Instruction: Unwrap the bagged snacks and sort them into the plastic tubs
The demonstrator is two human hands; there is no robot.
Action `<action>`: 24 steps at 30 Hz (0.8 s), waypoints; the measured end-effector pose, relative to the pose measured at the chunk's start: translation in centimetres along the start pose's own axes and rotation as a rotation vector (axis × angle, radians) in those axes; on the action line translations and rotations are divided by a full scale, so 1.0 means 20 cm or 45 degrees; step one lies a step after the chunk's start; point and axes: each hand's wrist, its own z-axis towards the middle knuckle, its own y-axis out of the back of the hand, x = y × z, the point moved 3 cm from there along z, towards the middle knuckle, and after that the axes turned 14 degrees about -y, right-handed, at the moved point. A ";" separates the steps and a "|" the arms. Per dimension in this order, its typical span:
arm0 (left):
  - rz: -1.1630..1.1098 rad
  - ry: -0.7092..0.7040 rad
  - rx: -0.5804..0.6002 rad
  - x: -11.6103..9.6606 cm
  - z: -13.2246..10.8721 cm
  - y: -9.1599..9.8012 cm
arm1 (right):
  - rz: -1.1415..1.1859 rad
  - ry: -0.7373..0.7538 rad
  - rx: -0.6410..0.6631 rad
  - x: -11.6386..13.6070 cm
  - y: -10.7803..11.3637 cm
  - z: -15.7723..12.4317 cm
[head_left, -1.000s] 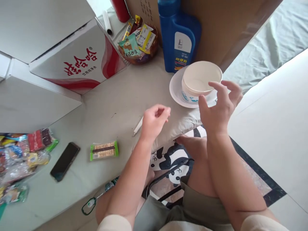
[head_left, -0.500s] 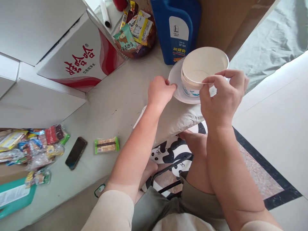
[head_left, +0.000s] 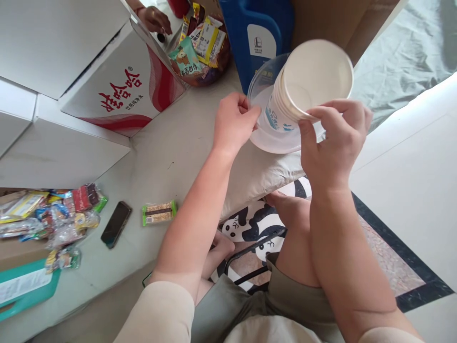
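Observation:
My right hand [head_left: 335,133] pinches the near rim of a stack of white paper bowls [head_left: 314,76] with blue print. The stack tilts up over a clear plastic bowl [head_left: 260,138], and its lower end is inside that bowl's outline. With thumb and fingers closed, my left hand [head_left: 237,119] grips the left rim of the plastic bowl. Whether the paper bowls still touch the plastic one underneath, I cannot tell.
Behind the bowls stands a blue oil jug [head_left: 257,43]. A basket of snacks [head_left: 203,52] sits left of it, near another person's hand [head_left: 155,20]. White cartons [head_left: 107,100], a phone [head_left: 116,225], a wrapped snack bar [head_left: 159,213] and packaged sweets [head_left: 57,214] lie leftward.
The paper bowls have risen and tilted in my right hand. My left hand has shifted slightly left, and the plastic bowl's far rim has come up. Another person's hand has appeared at the top.

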 end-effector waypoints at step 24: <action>-0.349 0.328 -0.740 -0.04 -0.12 0.73 | 0.329 0.323 -0.347 0.02 0.06 -0.01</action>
